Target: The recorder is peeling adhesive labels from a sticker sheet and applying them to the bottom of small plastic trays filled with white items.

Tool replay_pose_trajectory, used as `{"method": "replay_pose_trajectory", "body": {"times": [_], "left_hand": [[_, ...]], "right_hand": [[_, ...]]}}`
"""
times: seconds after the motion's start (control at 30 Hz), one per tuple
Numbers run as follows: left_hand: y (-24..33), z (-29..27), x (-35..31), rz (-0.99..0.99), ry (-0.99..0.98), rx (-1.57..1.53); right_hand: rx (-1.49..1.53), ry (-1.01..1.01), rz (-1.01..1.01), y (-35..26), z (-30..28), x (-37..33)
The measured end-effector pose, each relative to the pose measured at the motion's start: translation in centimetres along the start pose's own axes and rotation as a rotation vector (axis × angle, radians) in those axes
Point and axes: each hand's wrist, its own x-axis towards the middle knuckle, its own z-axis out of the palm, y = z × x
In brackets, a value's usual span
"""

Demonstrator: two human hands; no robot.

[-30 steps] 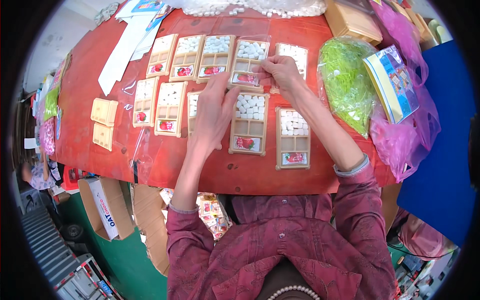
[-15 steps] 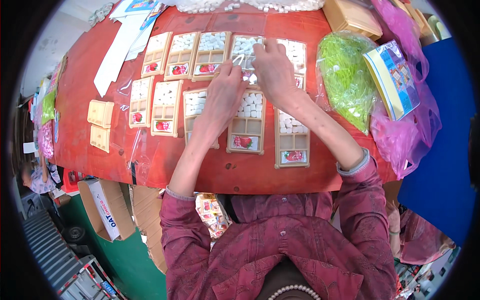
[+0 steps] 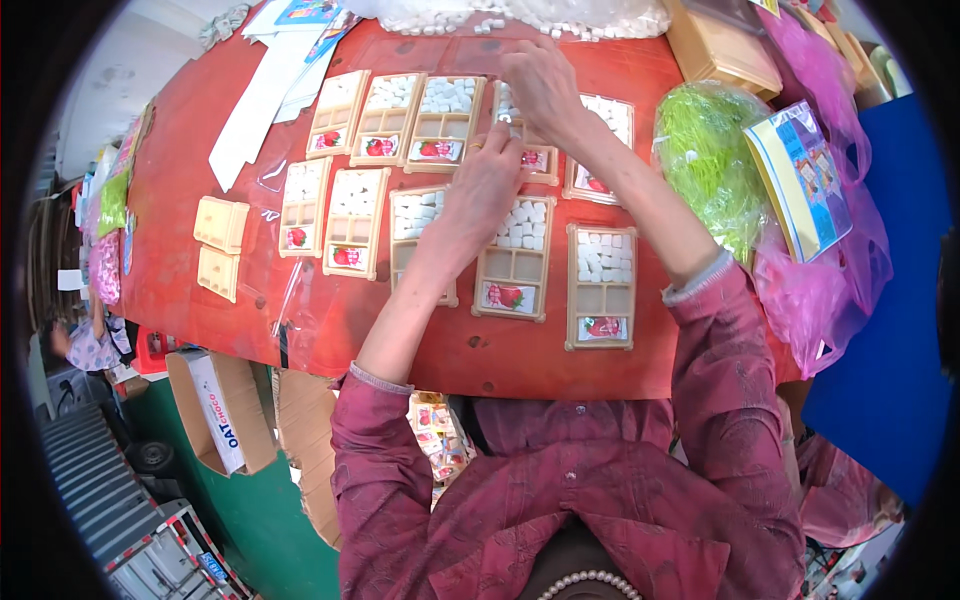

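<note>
Tan compartment trays (image 3: 515, 268) stand in two rows on the red table, most with white marshmallow-like pieces (image 3: 604, 257) in the upper part and a small strawberry-printed packet (image 3: 603, 328) at the near end. Over a tray in the far row, my left hand (image 3: 485, 185) has its fingers pinched together, with something white at the fingertips. My right hand (image 3: 545, 92) is bent over that tray's far end, fingers curled in. What either hand grips is hidden or too small to name. My forearms partly cover the trays below.
A heap of white pieces (image 3: 500, 18) lies at the far edge. Two tan trays (image 3: 219, 238) lie at the left, near white paper sheets (image 3: 255, 115). At the right are a bag of green shreds (image 3: 705, 165), a printed card (image 3: 798, 180) and a pink plastic bag (image 3: 815, 295).
My right hand has moved up and away from my left hand. The white strip seen between my hands no longer shows there. The whole view has shifted slightly.
</note>
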Motion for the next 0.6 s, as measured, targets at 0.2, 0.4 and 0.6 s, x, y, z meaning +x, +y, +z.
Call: {"method": "replay_pose_trajectory", "body": {"times": [0.2, 0.4, 0.6], "left_hand": [[-0.1, -1.9, 0.0, 0.016, -0.045, -0.076], [-3.1, -4.7, -1.7, -0.121, 0.067, -0.051], [-4.9, -5.3, -2.9, -0.196, 0.062, -0.005]], "right_hand": [[-0.107, -0.237, -0.009, 1.4, 3.1, 2.3], [-0.268, -0.157, -0.160, 2.0, 2.8, 2.4], [-0.213, -0.013, -0.052, 0.1, -1.4, 3.4]]}}
